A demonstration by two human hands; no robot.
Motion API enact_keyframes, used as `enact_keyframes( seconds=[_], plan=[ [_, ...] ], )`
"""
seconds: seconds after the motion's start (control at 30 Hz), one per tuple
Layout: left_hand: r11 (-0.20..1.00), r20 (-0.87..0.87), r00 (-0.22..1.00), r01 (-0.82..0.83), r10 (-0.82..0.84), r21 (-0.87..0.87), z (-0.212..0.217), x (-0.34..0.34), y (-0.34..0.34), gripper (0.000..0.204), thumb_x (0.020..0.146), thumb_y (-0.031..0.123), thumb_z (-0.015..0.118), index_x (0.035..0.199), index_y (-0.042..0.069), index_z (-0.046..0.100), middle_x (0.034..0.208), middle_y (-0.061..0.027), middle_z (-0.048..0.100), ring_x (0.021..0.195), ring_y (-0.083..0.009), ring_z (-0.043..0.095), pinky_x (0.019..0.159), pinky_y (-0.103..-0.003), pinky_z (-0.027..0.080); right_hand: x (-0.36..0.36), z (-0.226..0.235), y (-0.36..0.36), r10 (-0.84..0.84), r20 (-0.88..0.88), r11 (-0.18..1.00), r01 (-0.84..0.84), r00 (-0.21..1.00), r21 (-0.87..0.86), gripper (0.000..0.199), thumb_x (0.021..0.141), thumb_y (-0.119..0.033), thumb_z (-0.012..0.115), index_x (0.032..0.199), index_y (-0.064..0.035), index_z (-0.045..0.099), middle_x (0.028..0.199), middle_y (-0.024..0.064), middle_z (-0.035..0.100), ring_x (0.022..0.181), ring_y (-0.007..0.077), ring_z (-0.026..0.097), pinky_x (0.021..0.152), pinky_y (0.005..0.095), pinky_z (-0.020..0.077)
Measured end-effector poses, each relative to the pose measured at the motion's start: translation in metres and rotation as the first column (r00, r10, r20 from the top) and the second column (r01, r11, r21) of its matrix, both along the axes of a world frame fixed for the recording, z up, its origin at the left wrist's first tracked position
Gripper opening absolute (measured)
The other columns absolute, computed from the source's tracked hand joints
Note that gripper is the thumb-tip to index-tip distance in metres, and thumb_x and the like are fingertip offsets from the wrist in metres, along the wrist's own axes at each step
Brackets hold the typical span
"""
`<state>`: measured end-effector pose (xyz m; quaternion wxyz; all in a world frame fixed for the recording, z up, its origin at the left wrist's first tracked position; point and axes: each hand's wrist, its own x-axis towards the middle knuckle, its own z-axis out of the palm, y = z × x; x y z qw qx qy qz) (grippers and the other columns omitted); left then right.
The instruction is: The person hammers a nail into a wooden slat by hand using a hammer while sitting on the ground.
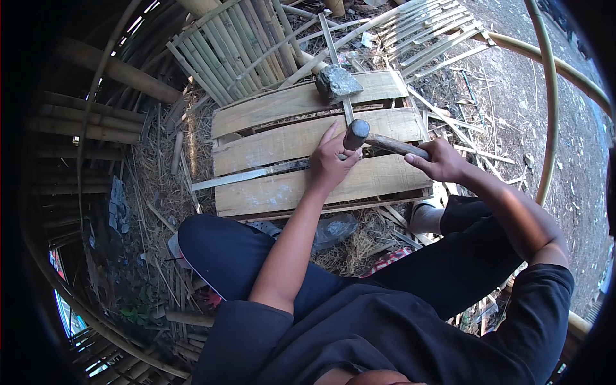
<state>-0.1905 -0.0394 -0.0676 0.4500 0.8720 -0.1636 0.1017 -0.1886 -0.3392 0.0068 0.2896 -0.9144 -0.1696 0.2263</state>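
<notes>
My right hand (439,160) is closed round the wooden handle of a hammer (396,145). The hammer's dark head (357,129) is just over the fingertips of my left hand (328,168). That hand rests on a platform of wooden planks (269,151), its fingers bent round something that the hammer head hides. A narrow bamboo strip (348,110) runs from the far side towards these fingers, and a grey stone (338,83) lies on top of it. Another thin pale strip (240,176) lies across the planks from the left and ends at my left hand.
Beyond the planks a bamboo slat panel (247,54) leans at the far left; another slatted piece (427,32) lies at the far right. A curved bamboo pole (550,96) rises on the right. Straw and bamboo scraps litter the ground, and a clear plastic bag (335,229) lies near my legs.
</notes>
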Motion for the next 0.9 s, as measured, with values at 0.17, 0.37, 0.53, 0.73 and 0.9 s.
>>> enact_keyframes(
  seconds=[0.17, 0.37, 0.53, 0.73, 0.9],
  plan=[
    [0.998, -0.031, 0.999, 0.03, -0.028, 0.047, -0.006, 0.007, 0.004, 0.015, 0.078, 0.009, 0.084, 0.089, 0.005, 0.074, 0.128, -0.0068, 0.072, 0.142, -0.0372, 0.049, 0.109, -0.039, 0.048, 0.003, -0.002, 0.0, -0.009, -0.049, 0.995, 0.004, 0.999, -0.097, 0.076, 0.096, -0.067, 0.057, 0.069, 0.0033, 0.066, 0.052, 0.0166, 0.055, 0.051, 0.0311, 0.061, 0.054, 0.0463, 0.0479],
    [0.999, 0.037, 0.999, 0.019, -0.021, 0.035, -0.008, 0.004, 0.002, 0.017, 0.079, 0.011, 0.084, 0.075, 0.004, 0.07, 0.138, -0.0075, 0.067, 0.143, -0.0372, 0.048, 0.109, -0.039, 0.047, -0.002, 0.003, -0.003, -0.047, -0.01, 0.998, 0.048, 0.999, 0.043, 0.073, 0.097, -0.064, 0.057, 0.069, 0.003, 0.066, 0.05, 0.0157, 0.055, 0.049, 0.0317, 0.06, 0.054, 0.0467, 0.0477],
    [0.999, 0.003, 1.0, 0.029, -0.029, 0.043, -0.007, 0.004, 0.007, 0.018, 0.079, 0.012, 0.084, 0.072, 0.003, 0.07, 0.139, -0.0064, 0.066, 0.145, -0.0365, 0.046, 0.108, -0.038, 0.048, 0.002, -0.001, 0.0, -0.004, 0.009, 0.999, 0.004, 1.0, -0.037, 0.073, 0.096, -0.064, 0.058, 0.068, 0.0026, 0.066, 0.05, 0.0151, 0.054, 0.049, 0.0327, 0.06, 0.054, 0.0476, 0.0475],
    [1.0, -0.115, 0.993, -0.011, 0.012, 0.01, 0.006, -0.001, -0.002, 0.017, 0.081, 0.012, 0.084, 0.092, 0.007, 0.072, 0.115, -0.006, 0.075, 0.148, -0.0313, 0.042, 0.112, -0.041, 0.046, -0.003, -0.003, 0.0, 0.03, 0.04, 0.997, -0.027, 0.999, -0.074, 0.068, 0.096, -0.061, 0.061, 0.068, 0.0011, 0.064, 0.051, 0.0128, 0.052, 0.047, 0.028, 0.054, 0.052, 0.0451, 0.0435],
    [1.0, -0.082, 0.996, -0.031, 0.031, -0.003, 0.007, -0.002, 0.0, 0.024, 0.082, 0.014, 0.083, 0.104, 0.011, 0.075, 0.123, -0.0067, 0.073, 0.149, -0.03, 0.04, 0.109, -0.041, 0.048, -0.001, -0.002, 0.002, 0.055, 0.092, 0.998, -0.055, 0.994, -0.011, 0.061, 0.097, -0.053, 0.064, 0.069, 0.0008, 0.063, 0.05, 0.0117, 0.05, 0.044, 0.0249, 0.049, 0.049, 0.0424, 0.0402]
  ],
)
